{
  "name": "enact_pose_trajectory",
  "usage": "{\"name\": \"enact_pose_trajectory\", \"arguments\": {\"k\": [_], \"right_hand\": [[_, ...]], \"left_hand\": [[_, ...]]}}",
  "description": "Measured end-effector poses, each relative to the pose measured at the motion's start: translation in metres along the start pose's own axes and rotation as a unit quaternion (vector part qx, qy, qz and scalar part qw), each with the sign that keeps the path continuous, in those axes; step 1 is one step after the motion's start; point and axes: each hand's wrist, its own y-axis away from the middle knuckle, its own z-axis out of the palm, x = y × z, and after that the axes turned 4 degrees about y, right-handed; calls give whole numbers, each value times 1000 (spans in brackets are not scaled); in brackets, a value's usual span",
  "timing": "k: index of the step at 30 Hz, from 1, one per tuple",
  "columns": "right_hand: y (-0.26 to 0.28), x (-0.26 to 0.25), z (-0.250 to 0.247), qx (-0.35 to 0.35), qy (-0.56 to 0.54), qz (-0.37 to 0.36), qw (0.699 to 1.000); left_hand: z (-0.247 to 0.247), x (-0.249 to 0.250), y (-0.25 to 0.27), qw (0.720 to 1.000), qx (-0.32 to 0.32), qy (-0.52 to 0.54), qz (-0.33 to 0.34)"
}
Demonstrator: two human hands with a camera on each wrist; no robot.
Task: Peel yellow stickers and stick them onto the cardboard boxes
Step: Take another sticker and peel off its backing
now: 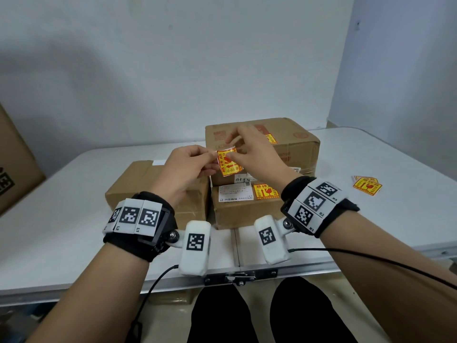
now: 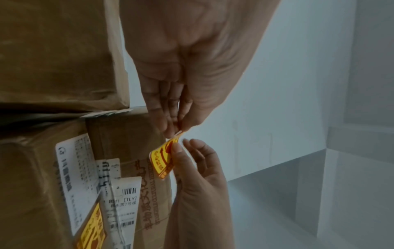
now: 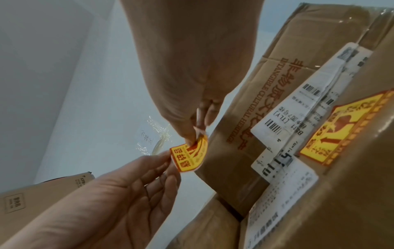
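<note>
Both hands meet in the air over the boxes, working one yellow sticker point(image 1: 228, 162). The left hand point(image 1: 185, 169) pinches the sticker's left edge, its grip clamped thumb against fingertips, the other fingers loosely curled behind. In the left wrist view the pinch sits at the sticker's top corner point(image 2: 168, 155). The right hand point(image 1: 254, 149) pinches the sticker's upper edge, thumb and forefinger closed together on it; in the right wrist view its thumb point(image 3: 187, 134) presses on the printed face, and the sticker point(image 3: 188, 155) curls there. Whether the grip has the backing or the sticker layer cannot be told.

Relative to the held sticker: the tall box point(image 1: 262, 142) stands directly behind it and bears a yellow sticker on its top. The low box point(image 1: 244, 204) lies just below and nearer the person, with a white label point(image 1: 235, 193) and a stuck yellow sticker point(image 1: 265, 190) on its top. The left box point(image 1: 138, 184) lies below and to the left, touching the low box. A small pile of spare stickers point(image 1: 367, 185) rests on the white counter point(image 1: 371, 149), well to the right.
</note>
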Motion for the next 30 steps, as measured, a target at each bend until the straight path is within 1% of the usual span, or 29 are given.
{"name": "enact_pose_trajectory", "arguments": {"k": [2, 4, 7, 11, 15, 24, 30], "right_hand": [[-2, 0, 0, 29, 71, -18, 997], [-3, -2, -1, 24, 95, -17, 995], [-2, -5, -3, -34, 61, 21, 997], [0, -6, -1, -33, -47, 73, 996], [4, -8, -6, -37, -79, 95, 992], [8, -8, -7, -47, -68, 92, 992], [9, -12, -9, -61, 3, 60, 996]], "left_hand": [[2, -1, 0, 1000, 8, 20, 0], [6, -1, 1, 999, 16, 42, 3], [10, -1, 3, 997, 22, 74, 14], [16, -2, 5, 995, 15, 98, 16], [19, -5, 7, 995, 5, 101, 20], [16, -7, 7, 998, 0, 60, 18], [16, -5, 2, 999, -3, 31, 9]]}}
